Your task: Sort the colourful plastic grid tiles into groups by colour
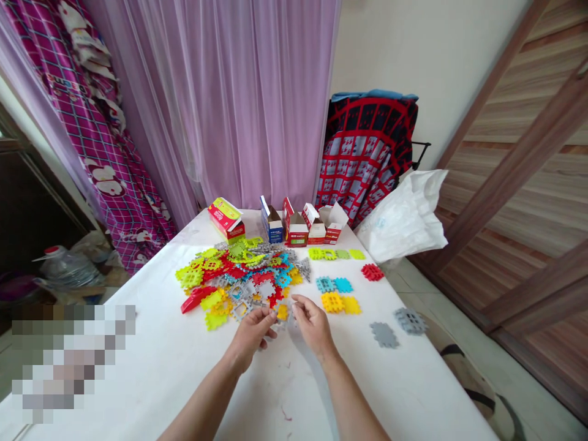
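- Two bare hands met over a white table (151,361), just at the near edge of a heap of coloured plastic tiles (239,278).
- Left hand (253,334) had its fingers curled, pinching a small grey tile (272,320); right hand (313,326) sat just beside it with fingers bent, and whether it gripped anything could not be told.
- Four small cartons (303,228) stood open-flapped in a row at the far edge, their contents out of sight.
- One red-and-green box (226,218) lay closed to their left.
- Sorted tiles lay apart from the heap to the right: lime (331,253), red (372,272), blue (334,285), yellow (340,303) and grey (397,327).
- A white plastic bag (404,217) slumped off the table's far right corner, its contents hidden.
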A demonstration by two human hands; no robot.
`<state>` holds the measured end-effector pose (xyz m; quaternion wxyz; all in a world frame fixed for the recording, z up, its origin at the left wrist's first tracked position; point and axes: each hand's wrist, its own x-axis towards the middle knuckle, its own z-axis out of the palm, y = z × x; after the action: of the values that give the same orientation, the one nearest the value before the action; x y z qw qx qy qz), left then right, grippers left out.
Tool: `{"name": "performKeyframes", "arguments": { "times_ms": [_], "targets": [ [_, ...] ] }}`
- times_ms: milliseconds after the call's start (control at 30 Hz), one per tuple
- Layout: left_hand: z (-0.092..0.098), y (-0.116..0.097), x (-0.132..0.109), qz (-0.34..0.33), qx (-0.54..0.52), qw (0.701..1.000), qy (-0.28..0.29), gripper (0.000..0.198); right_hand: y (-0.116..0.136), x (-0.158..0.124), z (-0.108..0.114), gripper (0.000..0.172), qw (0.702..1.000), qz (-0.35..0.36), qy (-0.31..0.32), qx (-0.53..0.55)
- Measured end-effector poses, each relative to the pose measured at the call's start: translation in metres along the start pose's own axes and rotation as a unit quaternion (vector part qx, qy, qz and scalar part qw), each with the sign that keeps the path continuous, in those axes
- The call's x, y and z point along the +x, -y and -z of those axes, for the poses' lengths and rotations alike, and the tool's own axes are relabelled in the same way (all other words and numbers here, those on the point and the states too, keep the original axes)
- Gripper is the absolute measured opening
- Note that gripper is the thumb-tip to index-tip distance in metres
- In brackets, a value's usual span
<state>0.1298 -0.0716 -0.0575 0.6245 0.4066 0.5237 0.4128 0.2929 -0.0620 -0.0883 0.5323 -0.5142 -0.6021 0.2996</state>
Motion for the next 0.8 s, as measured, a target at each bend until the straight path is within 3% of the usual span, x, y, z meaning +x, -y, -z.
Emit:
{"name": "performKeyframes", "arguments": {
  "times_ms": [67, 200, 267, 667, 800],
  "targets": [
    [0.001, 0.002, -0.001, 0.009, -0.017, 1.0, -0.008, 0.045, 0.007, -0.001, 0.006, 0.032, 0.997, 0.039, 0.032, -0.053],
    [0.001, 0.003, -0.002, 0.018, -0.03, 0.999, -0.026, 0.047, 0.018, -0.003, 0.017, 0.059, 0.976, 0.098, 0.095, -0.169],
    [-0.001, 0.004, -0.003, 0.014, -0.02, 0.999, -0.022, 0.047, 0.02, -0.004, 0.02, 0.064, 0.966, 0.099, 0.108, -0.214],
    [-0.011, 0.03, 0.0, -0.049, 0.076, 0.996, -0.005, 0.045, 0.04, -0.02, 0.026, 0.054, 0.936, 0.086, 0.119, -0.319],
    [-0.011, 0.033, -0.002, -0.065, 0.116, 0.99, 0.037, 0.047, 0.032, -0.027, 0.047, 0.052, 0.94, 0.068, 0.107, -0.317]
  ]
}}
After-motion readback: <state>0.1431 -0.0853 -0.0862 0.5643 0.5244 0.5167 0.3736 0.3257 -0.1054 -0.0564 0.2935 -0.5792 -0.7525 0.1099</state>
